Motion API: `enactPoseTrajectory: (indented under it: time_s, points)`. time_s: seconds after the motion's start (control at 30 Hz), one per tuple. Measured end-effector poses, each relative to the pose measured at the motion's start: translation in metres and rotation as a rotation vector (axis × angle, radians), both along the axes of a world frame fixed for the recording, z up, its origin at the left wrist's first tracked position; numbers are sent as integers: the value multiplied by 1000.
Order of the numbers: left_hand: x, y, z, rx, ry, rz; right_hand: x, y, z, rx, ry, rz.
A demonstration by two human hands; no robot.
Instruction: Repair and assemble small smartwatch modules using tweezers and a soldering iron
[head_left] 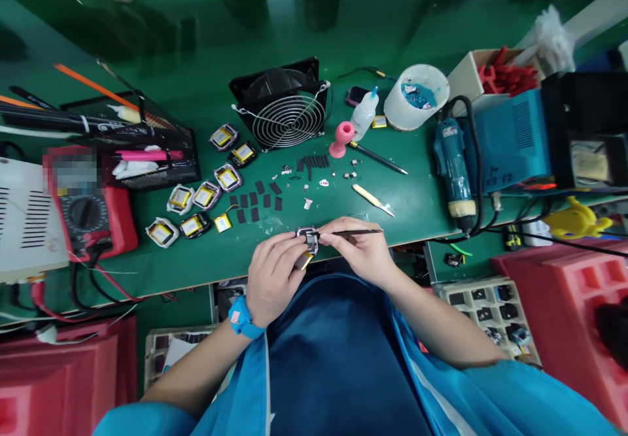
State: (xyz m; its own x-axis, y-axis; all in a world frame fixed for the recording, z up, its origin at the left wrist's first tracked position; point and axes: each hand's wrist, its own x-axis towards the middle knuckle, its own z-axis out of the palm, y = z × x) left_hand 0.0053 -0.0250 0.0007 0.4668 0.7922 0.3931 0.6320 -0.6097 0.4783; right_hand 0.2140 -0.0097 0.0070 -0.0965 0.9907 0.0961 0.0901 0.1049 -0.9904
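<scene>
At the bench's front edge my left hand (pixel 275 269) is closed around a small open watch case (pixel 308 232), its inner parts facing up. A yellow-edged battery (pixel 306 261) hangs out at the case's lower side, by my left fingertips. My right hand (pixel 366 250) pinches a thin dark tool that looks like tweezers (pixel 363 231). Its tip points left into the case; the exact contact is hidden by fingers. Beyond my hands lie several black pads (pixel 254 198), a loose battery (pixel 222 222) and several similar watch cases (pixel 207 194) with yellow-edged batteries.
A fan (pixel 284 106) stands at the back, near a pink stamp-like piece (pixel 341 140), a white bottle (pixel 364 116) and a white tub (pixel 417 112). A craft knife (pixel 373 199) lies right. An electric screwdriver (pixel 455 168) hangs far right; a red multimeter (pixel 86 207) sits left.
</scene>
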Motion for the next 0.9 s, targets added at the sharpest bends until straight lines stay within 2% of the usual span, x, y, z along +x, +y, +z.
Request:
enactPoseTrajectory:
  time_s: [0.27,0.53,0.9]
  points:
    - [-2,-4,-2,-6,-68,74,2,-1,-2,45,36,94]
    - [-5,-3,0,-54,-116,51,0,1,1,68,-42,130]
    - [-6,1,3,-25,-96,28,0,2,2,112,-64,163]
